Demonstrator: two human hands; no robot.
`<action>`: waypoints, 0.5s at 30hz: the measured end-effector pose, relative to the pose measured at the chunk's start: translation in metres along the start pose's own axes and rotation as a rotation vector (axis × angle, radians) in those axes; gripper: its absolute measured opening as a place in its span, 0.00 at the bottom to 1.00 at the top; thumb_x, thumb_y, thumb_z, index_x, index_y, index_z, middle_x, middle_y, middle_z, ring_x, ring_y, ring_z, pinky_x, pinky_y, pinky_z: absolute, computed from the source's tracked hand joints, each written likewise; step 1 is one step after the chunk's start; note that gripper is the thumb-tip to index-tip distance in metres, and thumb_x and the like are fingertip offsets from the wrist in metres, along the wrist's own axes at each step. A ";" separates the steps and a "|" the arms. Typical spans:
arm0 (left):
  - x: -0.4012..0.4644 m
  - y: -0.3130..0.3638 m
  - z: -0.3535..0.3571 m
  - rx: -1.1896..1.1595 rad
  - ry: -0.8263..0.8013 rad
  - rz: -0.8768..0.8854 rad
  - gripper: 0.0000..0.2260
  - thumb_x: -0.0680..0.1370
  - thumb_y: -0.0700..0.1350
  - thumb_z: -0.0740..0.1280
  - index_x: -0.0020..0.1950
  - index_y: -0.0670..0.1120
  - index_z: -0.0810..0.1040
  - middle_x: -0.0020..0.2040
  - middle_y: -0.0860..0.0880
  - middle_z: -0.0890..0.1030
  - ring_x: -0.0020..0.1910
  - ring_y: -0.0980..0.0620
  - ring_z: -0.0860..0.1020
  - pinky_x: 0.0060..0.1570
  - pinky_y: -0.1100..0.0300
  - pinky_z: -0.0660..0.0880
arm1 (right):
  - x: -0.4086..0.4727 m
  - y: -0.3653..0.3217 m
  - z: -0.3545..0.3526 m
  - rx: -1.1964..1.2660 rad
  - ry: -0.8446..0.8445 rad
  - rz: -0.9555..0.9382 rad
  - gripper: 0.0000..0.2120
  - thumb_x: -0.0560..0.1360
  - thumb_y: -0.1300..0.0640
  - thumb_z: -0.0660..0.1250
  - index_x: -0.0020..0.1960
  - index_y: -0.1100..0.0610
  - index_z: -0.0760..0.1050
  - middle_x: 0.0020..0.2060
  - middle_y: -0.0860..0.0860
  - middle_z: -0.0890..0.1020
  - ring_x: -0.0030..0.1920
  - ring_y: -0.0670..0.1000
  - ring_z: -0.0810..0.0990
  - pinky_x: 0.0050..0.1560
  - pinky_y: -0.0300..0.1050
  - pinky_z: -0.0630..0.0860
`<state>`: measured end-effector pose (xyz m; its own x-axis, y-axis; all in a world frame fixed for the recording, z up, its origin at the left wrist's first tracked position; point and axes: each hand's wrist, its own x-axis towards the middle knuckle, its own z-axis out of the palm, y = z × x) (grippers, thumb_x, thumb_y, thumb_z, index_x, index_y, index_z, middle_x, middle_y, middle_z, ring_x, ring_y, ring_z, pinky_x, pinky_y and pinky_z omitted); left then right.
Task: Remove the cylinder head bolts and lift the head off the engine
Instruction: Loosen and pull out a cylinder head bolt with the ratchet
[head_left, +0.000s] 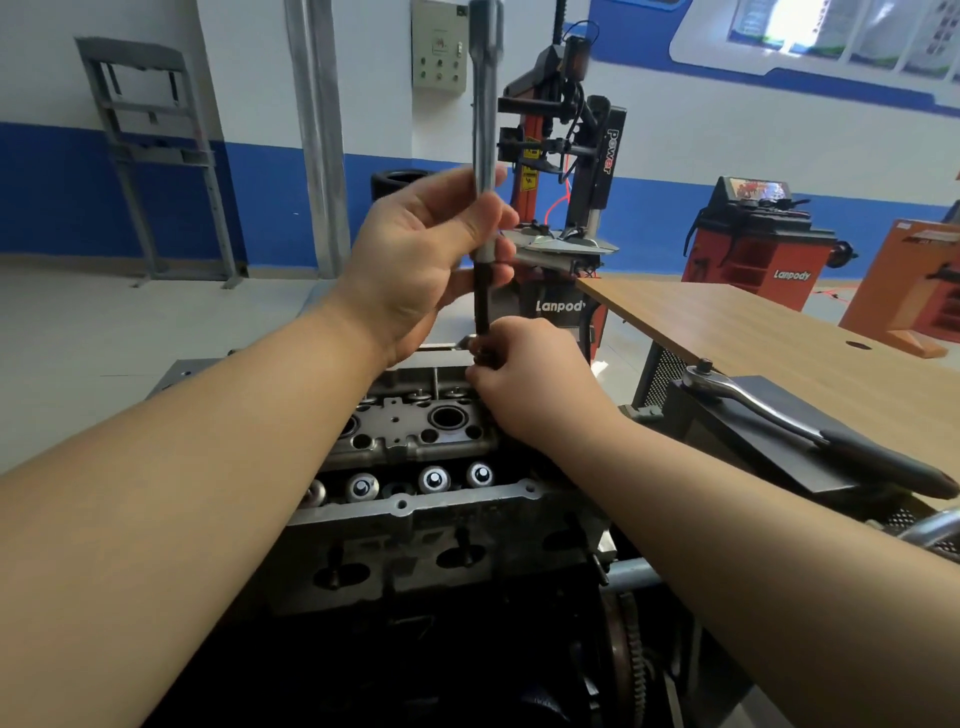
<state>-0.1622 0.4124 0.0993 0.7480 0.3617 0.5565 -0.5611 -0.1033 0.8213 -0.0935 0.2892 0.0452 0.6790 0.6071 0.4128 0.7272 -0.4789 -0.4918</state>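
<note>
The grey cylinder head (415, 441) sits on the engine below me, with round valve tappets along its near side. A long silver extension bar (485, 130) stands upright over the head's far right corner, and a dark bolt (482, 306) hangs from its lower end. My left hand (415, 260) is wrapped around the bar's lower part. My right hand (530, 379) pinches the bolt's bottom end just above the head. The bolt's tip is hidden by my fingers.
A ratchet wrench (810, 431) with a black grip lies on a dark metal plate at the right. Behind it is a wooden table (779, 332). A tyre changer (561, 156) and a red balancer (758, 244) stand farther back. A toothed flywheel (628, 665) shows at the lower right.
</note>
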 end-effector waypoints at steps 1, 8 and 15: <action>0.004 0.004 0.000 -0.044 0.029 0.024 0.11 0.86 0.40 0.65 0.67 0.43 0.80 0.49 0.46 0.82 0.46 0.48 0.82 0.50 0.51 0.83 | 0.000 0.000 0.000 -0.002 -0.001 -0.005 0.12 0.79 0.56 0.72 0.62 0.52 0.83 0.56 0.49 0.85 0.57 0.51 0.82 0.61 0.49 0.79; 0.017 0.000 -0.017 0.071 0.265 0.054 0.10 0.87 0.41 0.64 0.66 0.46 0.81 0.48 0.48 0.81 0.46 0.50 0.77 0.50 0.56 0.79 | -0.002 0.006 -0.008 0.439 0.357 -0.087 0.08 0.81 0.52 0.71 0.60 0.48 0.80 0.46 0.42 0.85 0.48 0.40 0.83 0.48 0.31 0.76; 0.003 -0.014 -0.010 0.575 0.069 0.194 0.05 0.86 0.46 0.67 0.59 0.49 0.81 0.44 0.45 0.80 0.40 0.56 0.76 0.43 0.67 0.75 | -0.021 0.014 -0.053 0.624 0.447 -0.052 0.04 0.82 0.50 0.70 0.54 0.49 0.80 0.38 0.45 0.84 0.38 0.44 0.82 0.40 0.38 0.77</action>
<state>-0.1553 0.4245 0.0880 0.6160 0.3436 0.7088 -0.3887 -0.6500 0.6530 -0.0926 0.2363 0.0699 0.7183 0.2417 0.6524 0.6577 0.0698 -0.7500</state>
